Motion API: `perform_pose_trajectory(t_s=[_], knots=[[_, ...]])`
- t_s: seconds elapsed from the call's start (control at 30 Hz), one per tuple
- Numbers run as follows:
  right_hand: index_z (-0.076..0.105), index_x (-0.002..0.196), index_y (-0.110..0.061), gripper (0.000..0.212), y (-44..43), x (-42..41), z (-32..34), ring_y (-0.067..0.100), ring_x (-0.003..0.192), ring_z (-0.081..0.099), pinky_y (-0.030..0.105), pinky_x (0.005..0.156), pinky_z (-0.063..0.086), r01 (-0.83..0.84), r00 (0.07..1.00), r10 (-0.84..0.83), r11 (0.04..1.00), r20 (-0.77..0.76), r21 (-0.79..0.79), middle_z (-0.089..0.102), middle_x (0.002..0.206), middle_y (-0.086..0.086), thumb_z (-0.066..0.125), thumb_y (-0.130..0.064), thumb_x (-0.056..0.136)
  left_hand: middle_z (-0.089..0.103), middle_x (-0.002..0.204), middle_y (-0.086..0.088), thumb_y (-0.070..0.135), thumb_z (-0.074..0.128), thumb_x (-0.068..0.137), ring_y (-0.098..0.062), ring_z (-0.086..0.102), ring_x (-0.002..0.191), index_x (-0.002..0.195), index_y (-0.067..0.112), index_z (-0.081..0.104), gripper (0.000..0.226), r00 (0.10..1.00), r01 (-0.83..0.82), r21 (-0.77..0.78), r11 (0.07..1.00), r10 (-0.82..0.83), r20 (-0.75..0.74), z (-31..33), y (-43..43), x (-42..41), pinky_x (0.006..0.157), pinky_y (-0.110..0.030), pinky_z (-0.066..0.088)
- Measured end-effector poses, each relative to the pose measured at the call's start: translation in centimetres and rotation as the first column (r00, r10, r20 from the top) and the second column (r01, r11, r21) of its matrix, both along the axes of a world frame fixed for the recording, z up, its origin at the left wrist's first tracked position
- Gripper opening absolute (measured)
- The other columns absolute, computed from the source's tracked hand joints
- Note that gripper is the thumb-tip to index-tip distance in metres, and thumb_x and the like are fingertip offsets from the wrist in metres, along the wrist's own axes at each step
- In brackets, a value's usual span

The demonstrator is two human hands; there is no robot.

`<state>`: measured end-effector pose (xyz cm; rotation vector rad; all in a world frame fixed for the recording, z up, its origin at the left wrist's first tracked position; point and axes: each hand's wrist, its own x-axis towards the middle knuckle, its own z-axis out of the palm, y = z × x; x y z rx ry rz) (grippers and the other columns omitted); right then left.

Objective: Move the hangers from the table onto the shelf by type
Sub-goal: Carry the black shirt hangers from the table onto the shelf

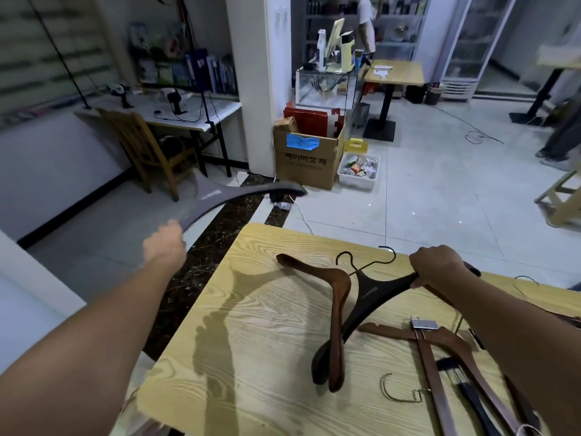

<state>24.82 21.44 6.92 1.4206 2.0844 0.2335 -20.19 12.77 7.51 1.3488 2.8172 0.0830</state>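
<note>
Two bare forearms entered from the near corners, the left over the floor, the right over the wooden table. Left hand: seen from the back and blurred, raised clear of the table's left edge, fingers closed round one end of a grey hanger, which was held in the air above the dark floor strip. Right hand: at the table's far right, fingers curled over the upper arm tip of a black hanger, pinching it against the thumb. That black hanger lay on the tabletop, hook pointing away, its lower arm crossing a brown wooden hanger lying beside it. Near right corner of the table: brown clip hangers with a metal clamp, piled with darker ones, count uncertain; a loose wire hook just beside them. Beyond the table, on the tiled floor by a white pillar: one cardboard box, one white bin of packets. One wooden chair stood at a side desk on the left.
</note>
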Motion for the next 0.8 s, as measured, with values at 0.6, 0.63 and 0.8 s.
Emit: perform_pose_trajectory(t_s=[0.6,0.63,0.8], knots=[[0.062,0.111,-0.01,0.058,-2.2,-6.4,6.2,0.021,0.08,0.054,0.027,0.064,0.04,0.107,0.992,-0.088,0.97,0.093,-0.219,0.059,0.075,-0.001,0.062,-0.06,0.081,0.057,0.122,-0.014,0.012,0.048,0.095,-0.034,0.057,0.112,0.119,0.006,0.042,0.025,0.936,0.346,-0.014,0.938,-0.344,0.075,-1.9,2.6,10.1,0.085,-0.039,0.044],[0.066,0.104,-0.011,0.054,-2.2,-6.5,6.4,0.019,0.074,0.056,0.025,0.058,0.039,0.121,0.989,-0.095,0.963,0.116,-0.242,0.06,0.058,-0.005,0.061,-0.06,0.082,0.057,0.121,-0.014,0.012,0.048,0.095,-0.033,0.058,0.112,0.119,0.006,0.042,0.025,0.935,0.348,-0.016,0.937,-0.347,0.072,-1.8,2.6,10.3,0.084,-0.039,0.045],[0.064,0.069,-0.026,0.039,-2.0,-5.5,7.7,0.002,0.037,0.053,0.021,0.058,0.044,0.179,0.978,-0.122,0.908,0.171,-0.378,0.052,0.032,-0.014,0.056,-0.059,0.086,0.057,0.121,-0.015,0.01,0.047,0.095,-0.034,0.057,0.111,0.118,0.006,0.043,0.023,0.938,0.341,0.0,0.94,-0.34,0.066,-1.0,2.4,10.7,0.083,-0.039,0.045]])
